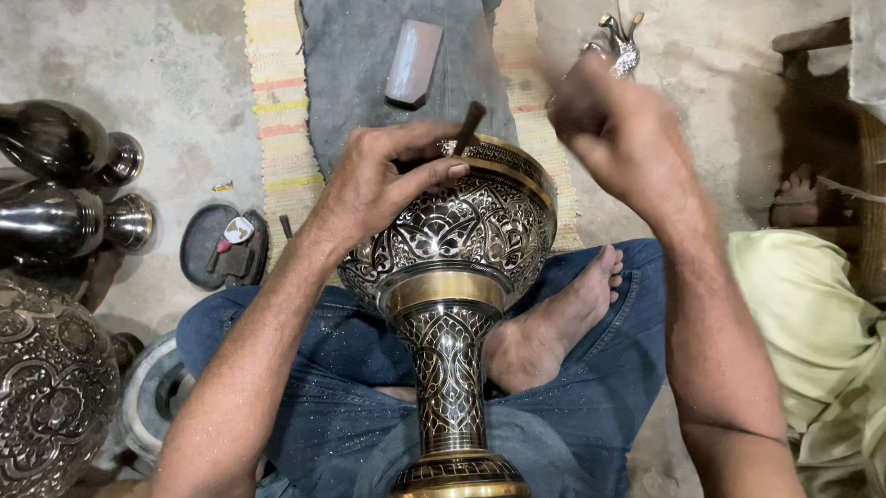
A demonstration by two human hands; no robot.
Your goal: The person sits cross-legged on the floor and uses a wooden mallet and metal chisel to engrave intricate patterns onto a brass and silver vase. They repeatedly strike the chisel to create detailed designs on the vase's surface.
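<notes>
Head view: an engraved metal vase [449, 279], black and silver with brass bands, lies tilted across the lap of a person sitting cross-legged in blue jeans. Its long axis runs nearly straight up the frame: the brass-ringed foot at the bottom edge, nearest the camera, the narrow neck over the knees, and the round body pointing away toward the striped mat [275, 107].

The left hand [385, 177] lies over the upper left of the vase's body, fingers curled narrow around a thin dark punch [470, 128] whose tip sits on the body's far rim. The right hand [612, 122] is raised to the right of the body, blurred and closed into a fist; a metal hammer head [618, 47] shows just past its knuckles. Open air lies between this hand and the punch.

Beyond both hands a grey cloth [375, 53] lies on the mat with a flat reddish block [413, 61] on it. Left of the left forearm are bare concrete floor, a small dark tray [222, 247], and, further out at the frame's left edge, several dark polished vases [52, 186] and a large engraved vessel [36, 396]. Right of the right forearm, close by, lies pale yellow cloth [835, 341]; past it are a wooden stool and another person's bare foot [794, 194], leaving little room on that side.
</notes>
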